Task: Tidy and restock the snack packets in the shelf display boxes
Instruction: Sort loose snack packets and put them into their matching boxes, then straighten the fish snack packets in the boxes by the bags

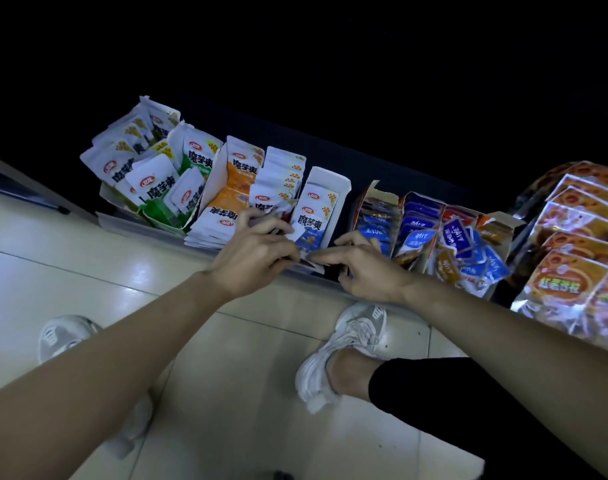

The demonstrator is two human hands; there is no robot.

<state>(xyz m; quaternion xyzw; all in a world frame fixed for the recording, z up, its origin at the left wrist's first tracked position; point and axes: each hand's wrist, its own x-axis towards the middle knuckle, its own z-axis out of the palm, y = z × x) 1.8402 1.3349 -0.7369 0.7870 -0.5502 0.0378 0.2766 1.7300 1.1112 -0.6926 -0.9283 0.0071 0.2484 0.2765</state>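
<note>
Blue snack packet [313, 225] sits in the display box [335, 183] just beyond left grip [257, 251] and is pinched at its corner. Judged light, limp, slick; best held by the seam. Whether right grip [364, 268] holds anything cannot be told.

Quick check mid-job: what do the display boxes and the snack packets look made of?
Boxes: thin cardboard, matte white inside; the torn, bent flaps show it. Packets: likely glossy plastic film, judging by the sheen and crimped edges. Big orange packs at right: shiny, with silvery foil-like borders.
</note>
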